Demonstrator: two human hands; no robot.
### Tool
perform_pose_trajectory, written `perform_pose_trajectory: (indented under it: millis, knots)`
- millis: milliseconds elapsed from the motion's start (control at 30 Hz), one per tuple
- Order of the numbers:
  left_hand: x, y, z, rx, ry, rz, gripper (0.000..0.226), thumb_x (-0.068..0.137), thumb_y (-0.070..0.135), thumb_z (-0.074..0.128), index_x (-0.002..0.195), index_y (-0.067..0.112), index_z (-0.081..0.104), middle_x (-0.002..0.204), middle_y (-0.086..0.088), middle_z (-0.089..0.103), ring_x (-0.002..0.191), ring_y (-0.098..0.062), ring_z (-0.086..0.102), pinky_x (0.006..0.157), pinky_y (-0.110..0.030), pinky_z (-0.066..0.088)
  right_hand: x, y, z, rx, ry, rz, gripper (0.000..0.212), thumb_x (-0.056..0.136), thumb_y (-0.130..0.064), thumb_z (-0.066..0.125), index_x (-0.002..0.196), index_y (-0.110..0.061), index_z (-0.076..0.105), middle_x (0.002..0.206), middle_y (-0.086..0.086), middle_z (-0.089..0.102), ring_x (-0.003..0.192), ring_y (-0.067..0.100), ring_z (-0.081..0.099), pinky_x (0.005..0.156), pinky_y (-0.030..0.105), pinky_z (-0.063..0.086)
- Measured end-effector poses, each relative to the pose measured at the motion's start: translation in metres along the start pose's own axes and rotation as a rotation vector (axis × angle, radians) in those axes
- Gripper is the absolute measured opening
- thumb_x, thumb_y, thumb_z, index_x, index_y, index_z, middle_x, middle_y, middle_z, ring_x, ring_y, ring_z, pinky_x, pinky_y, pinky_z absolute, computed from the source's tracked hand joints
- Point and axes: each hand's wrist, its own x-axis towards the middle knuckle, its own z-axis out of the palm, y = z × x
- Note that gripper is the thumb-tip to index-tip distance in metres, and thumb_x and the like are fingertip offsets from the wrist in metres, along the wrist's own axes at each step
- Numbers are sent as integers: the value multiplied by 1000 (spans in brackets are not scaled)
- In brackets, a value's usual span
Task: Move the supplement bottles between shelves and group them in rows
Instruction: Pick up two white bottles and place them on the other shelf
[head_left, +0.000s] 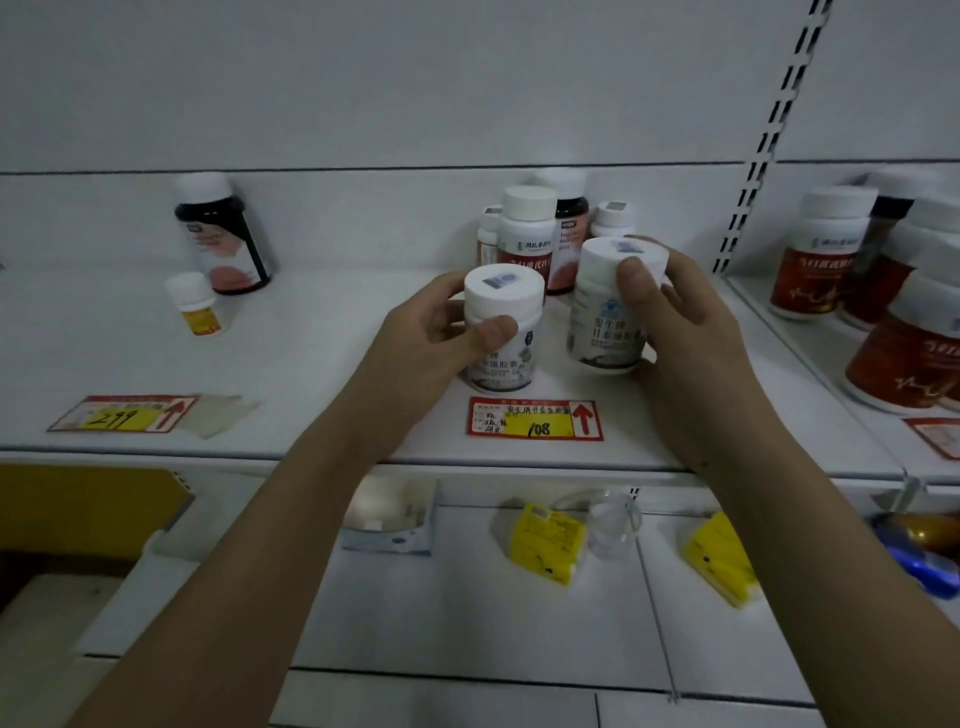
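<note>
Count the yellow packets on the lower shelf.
2. One yellow packet lies near the middle of the lower shelf, beside a clear plastic container; the other lies further right. More may be hidden behind the arms.

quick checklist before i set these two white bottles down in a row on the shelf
1. Left hand has a firm hold on the left white bottle: ok.
2. Right hand holds the right white bottle: ok, but it is tilted.
3. Left bottle base on the shelf: cannot tell.
4. Bare shelf to the left for a row: ok.
5. Cluster of bottles right behind, risk of a knock: not ok.
6. Price tag stays uncovered: ok.
</note>
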Motion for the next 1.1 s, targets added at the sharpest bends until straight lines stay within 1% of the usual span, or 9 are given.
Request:
perform_pose_trajectory:
  millis: [200,367,500,567,667,733,900,1033,1100]
  knots:
    - [-1,1,1,-11,-6,13,39,74,40,65,112,43,56,99,27,70,98,6,66,72,-11,52,-2,0,1,-69,-80,-24,43,77,-62,62,119,-50,59,114,-26,68,108,-5,63,91,32,52]
    - [-2,0,0,-33,-15,14,45,74,38,65,117,38,55,115,16,67,106,-2,65,81,-17,55,-2,1,3,-120,-120,-10,47,82,-57,61,126,-43,57,123,-17,67,113,3,63,95,36,53]
    - [-2,1,-1,-49,-13,7,40,72,38,66,111,42,56,107,20,68,100,2,66,74,-14,54,-2,1,3,-158,-147,27,50,80,-57,62,128,-40,56,123,-14,67,112,7,64,96,41,53]
    - [-2,1,-1,-64,-11,5,40,73,37,66,111,41,57,105,20,70,100,2,66,74,-14,54,-2,1,3,-152,-152,53,50,80,-59,65,126,-42,56,119,-16,68,107,5,66,93,40,55]
    - [-2,1,-1,-59,-8,-11,49,75,37,65,122,34,55,121,10,67,109,-7,65,85,-23,57,0,2,4,-153,-155,80,45,80,-51,61,124,-43,54,118,-18,67,103,1,66,89,36,56]
    - [-2,1,-1,-54,-7,-19,50,75,37,65,124,33,55,125,9,66,112,-9,64,89,-25,56,-1,2,4,-160,-156,79,39,85,-48,59,123,-46,52,116,-20,66,100,-3,65,85,30,55]
    - [-3,2,-2,-55,16,-34,47,72,39,70,117,44,56,110,21,70,106,-4,66,81,-21,57,-2,1,7,-165,-162,73,31,95,-40,54,124,-49,45,116,-28,57,103,-3,58,80,22,50]
    - [-7,7,-3,-103,33,-53,66,73,29,76,131,42,49,113,22,70,107,-3,66,77,-21,56,-3,-4,11,-194,-166,58,41,94,-42,55,133,-40,40,116,-26,53,103,-4,56,75,17,48]
    - [-10,12,-3,-113,80,-67,66,77,31,74,136,41,47,115,20,70,108,-3,65,79,-21,56,-4,-7,10,-166,-114,78,41,96,-44,52,134,-34,42,117,-18,54,100,-3,55,75,18,48]
